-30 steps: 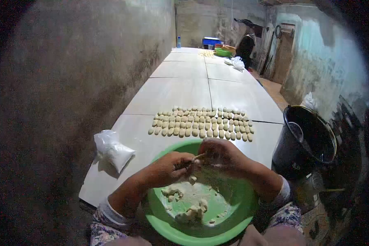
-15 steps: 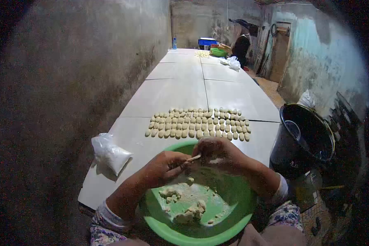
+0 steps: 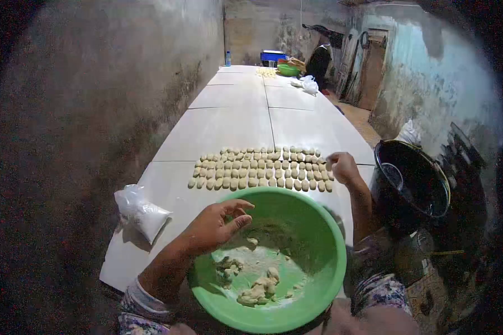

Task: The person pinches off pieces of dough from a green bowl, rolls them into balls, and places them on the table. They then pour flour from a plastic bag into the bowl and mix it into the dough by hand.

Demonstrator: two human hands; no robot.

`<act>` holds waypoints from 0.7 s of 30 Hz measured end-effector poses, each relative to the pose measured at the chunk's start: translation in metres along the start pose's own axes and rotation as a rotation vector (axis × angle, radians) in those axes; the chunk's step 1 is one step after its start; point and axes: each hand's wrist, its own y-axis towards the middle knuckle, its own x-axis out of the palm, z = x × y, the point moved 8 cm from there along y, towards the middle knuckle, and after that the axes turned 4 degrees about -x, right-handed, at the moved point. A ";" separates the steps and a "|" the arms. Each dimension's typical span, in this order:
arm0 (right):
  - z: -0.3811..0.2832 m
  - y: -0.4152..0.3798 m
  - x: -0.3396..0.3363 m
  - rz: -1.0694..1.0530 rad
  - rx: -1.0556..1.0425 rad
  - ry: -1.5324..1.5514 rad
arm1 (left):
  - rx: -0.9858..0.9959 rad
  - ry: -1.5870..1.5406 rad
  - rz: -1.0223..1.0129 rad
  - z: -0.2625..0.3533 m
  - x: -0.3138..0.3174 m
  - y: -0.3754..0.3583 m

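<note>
Over the left side of a green basin (image 3: 331, 245), my left hand (image 3: 218, 223) is held with thumb and fingers apart and nothing between them. Lumps of dough (image 3: 261, 288) and loose floury crumbs lie in the basin. My right hand (image 3: 343, 167) is closed at the right end of the rows of small oval dough pieces (image 3: 261, 172). Its fingertips pinch what looks like a piece of dough, mostly hidden by the fingers. The rows lie on the white table just beyond the basin.
On the white table (image 3: 218, 128), a plastic bag of white powder (image 3: 142, 215) stands at left. A black bucket (image 3: 413, 178) is at the right edge. Toward the far end are another bag (image 3: 306, 85), a green bowl (image 3: 288, 70), a blue crate (image 3: 273, 57) and a person (image 3: 318, 62).
Both hands were together above the basin, around a small piece of dough. My right hand has moved away to the right end of the rows; my left has let go and stays over the basin.
</note>
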 end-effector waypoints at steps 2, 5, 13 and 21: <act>0.020 -0.003 0.004 0.028 0.039 -0.287 | 0.000 -0.009 -0.005 0.003 0.000 -0.001; 0.045 -0.005 0.005 0.102 0.093 -0.553 | -0.008 -0.051 -0.012 0.001 0.002 -0.001; 0.119 -0.004 0.021 0.158 0.359 -0.017 | 0.001 -0.046 -0.068 -0.005 0.009 -0.001; 0.110 0.000 0.023 0.018 0.283 -0.516 | 0.025 0.070 -0.085 0.003 0.009 -0.002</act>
